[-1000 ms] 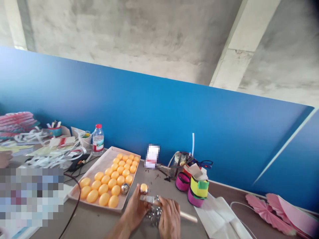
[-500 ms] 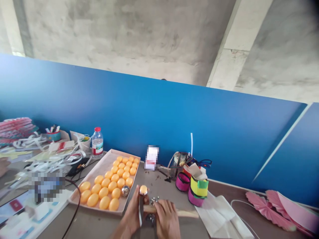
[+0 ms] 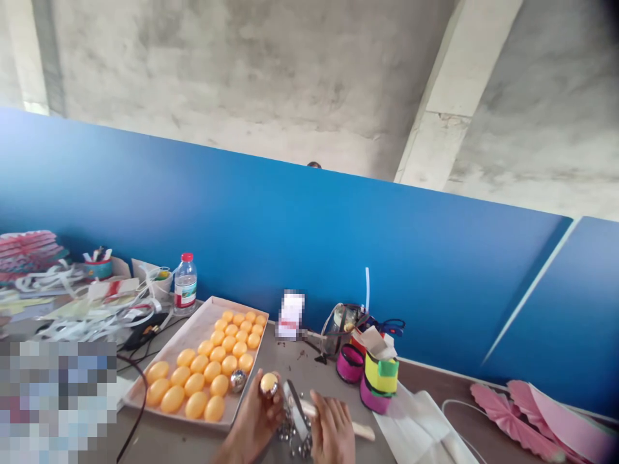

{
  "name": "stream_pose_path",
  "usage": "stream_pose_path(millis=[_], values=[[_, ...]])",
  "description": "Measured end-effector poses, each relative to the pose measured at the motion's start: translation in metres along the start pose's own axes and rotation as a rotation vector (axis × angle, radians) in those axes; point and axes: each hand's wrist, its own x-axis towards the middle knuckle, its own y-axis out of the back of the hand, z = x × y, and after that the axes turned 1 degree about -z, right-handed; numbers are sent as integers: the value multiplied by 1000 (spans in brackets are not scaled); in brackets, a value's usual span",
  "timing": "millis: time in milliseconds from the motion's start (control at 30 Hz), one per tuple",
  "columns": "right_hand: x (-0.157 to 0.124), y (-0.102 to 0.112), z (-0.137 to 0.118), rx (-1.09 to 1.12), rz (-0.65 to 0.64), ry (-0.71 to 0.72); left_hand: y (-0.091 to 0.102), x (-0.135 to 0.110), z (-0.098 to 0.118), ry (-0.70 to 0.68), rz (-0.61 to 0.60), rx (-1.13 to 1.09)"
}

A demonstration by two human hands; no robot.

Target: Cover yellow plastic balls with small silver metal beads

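Observation:
My left hand (image 3: 258, 412) is closed around an orange ball (image 3: 269, 384) with shiny silver bits on its lower part. In my right hand (image 3: 333, 425) is a hammer (image 3: 298, 412) with a pale wooden handle and a long, narrow metal head. The hammer's head points toward my left hand, and the handle's end sticks out to the right. Small shiny silver pieces (image 3: 285, 430) lie on the table between and under my hands. A pinkish tray (image 3: 191, 322) at the left holds rows of orange balls (image 3: 211, 372) and one silver-covered ball (image 3: 238, 381).
A water bottle (image 3: 186, 283) stands behind the tray. Purple and yellow bands (image 3: 381, 374) and a white sheet (image 3: 411, 419) are on the right, with pink pleated paper (image 3: 512, 412) farther over. White straps (image 3: 91, 319) and cables clutter the left. A blue partition (image 3: 290, 225) closes the back.
My left hand has turned the orange ball up and away from the hammer. The hammer's head has moved right, opening a gap from my left hand. The view has shifted slightly.

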Motion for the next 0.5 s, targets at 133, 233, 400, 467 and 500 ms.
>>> stream_pose_path(millis=[133, 233, 400, 467, 500], values=[[1, -7, 9, 1, 7, 83, -1, 2, 2, -19, 129, -39], [2, -10, 13, 3, 35, 117, -6, -1, 3, -15, 102, -67], [3, -8, 10, 21, -11, 107, -11, -8, 3, -15, 80, -24], [1, -9, 9, 29, -29, 103, -11, -10, 3, -18, 103, -6], [-1, -9, 9, 29, -26, 108, -11, -10, 3, -24, 111, -8]])
